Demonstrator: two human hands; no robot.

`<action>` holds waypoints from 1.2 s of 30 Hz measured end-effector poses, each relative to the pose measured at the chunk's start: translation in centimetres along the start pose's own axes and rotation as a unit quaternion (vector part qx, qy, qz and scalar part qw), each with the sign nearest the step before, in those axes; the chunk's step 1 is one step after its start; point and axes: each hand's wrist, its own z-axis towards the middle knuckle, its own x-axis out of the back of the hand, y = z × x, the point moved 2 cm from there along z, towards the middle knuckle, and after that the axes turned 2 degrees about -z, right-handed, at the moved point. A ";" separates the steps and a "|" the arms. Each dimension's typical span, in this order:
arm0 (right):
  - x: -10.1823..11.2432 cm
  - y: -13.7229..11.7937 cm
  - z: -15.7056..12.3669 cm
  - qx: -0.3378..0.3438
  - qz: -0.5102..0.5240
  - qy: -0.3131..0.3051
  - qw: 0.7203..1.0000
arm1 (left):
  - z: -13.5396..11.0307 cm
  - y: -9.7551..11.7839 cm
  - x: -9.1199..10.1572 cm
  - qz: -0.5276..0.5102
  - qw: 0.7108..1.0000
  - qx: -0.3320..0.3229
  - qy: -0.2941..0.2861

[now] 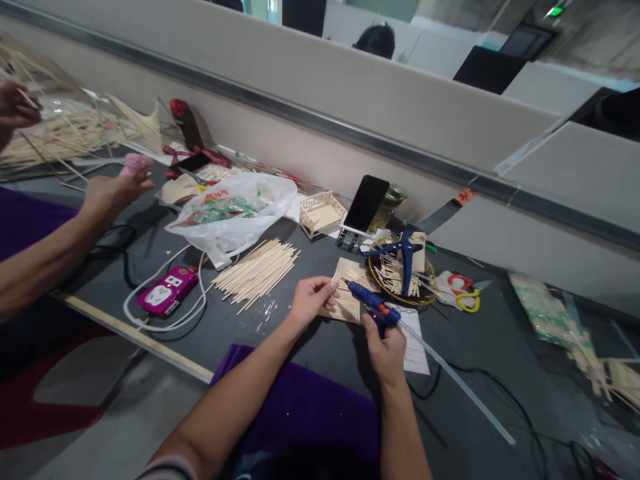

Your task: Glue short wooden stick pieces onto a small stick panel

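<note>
My right hand [389, 350] is wrapped round a blue hot glue gun [370, 299], and a long clear glue stick [463, 387] trails from its rear. The nozzle points left, close to the fingertips of my left hand [313, 300]. Those fingers are pinched on small pale wooden sticks [337, 278]; how many, I cannot tell. Just beneath both hands lies a flat panel of wooden sticks [345, 309] on the dark table. A loose pile of wooden sticks [257, 272] rests to the left.
A round basket [429, 299] holds short stick pieces and a blue clamp [407, 257]. Nearby are yellow-handled scissors [468, 301], a propped phone [367, 203], a small stick-built model [321, 213], a plastic bag [235, 210] and a purple power strip [167, 291]. A co-worker's hand [113, 200] is at left.
</note>
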 end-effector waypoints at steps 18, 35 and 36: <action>7.9 5.4 -2.4 -0.351 0.208 0.027 0.913 | -0.6 0.0 -0.8 0.033 0.996 0.051 -0.063; 9.1 4.1 -2.4 -0.192 -0.410 0.035 0.891 | -0.9 -0.5 -1.2 0.062 0.991 0.075 -0.097; 8.9 3.3 -2.1 -0.167 -0.390 0.050 0.904 | -0.9 -0.5 -1.3 0.060 0.990 0.078 -0.098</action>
